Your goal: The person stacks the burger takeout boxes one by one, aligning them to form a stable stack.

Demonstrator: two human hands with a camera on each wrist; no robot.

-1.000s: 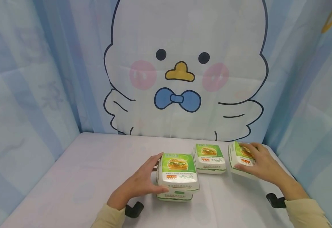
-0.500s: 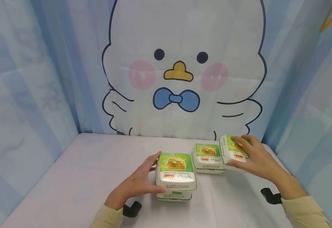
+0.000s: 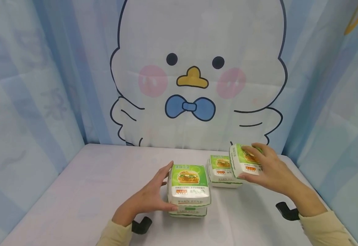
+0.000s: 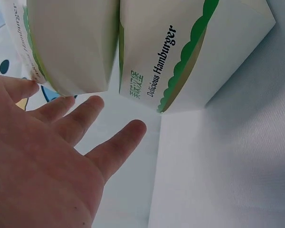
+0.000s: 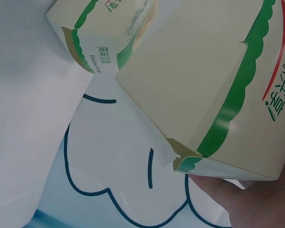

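In the head view, two hamburger boxes, white with green burger-print lids, stand stacked near the table's middle. My left hand grips the upper box from its left side, thumb on the front and fingers toward the back. Under it, the lower box rests on the table. My right hand holds another hamburger box by its right side, raised off the table and slightly tilted. The right wrist view shows the raised box's plain underside. Partly hidden behind it is a back box on the table.
A pale cloth covers the table. Printed curtains stand at the back and both sides, the back curtain showing a white cartoon bird. Black camera mounts stick out from both wrists.
My right hand has lifted its hamburger box and carried it left, so it now overlaps the back box in the head view. The left hand and the stack have stayed nearly still.
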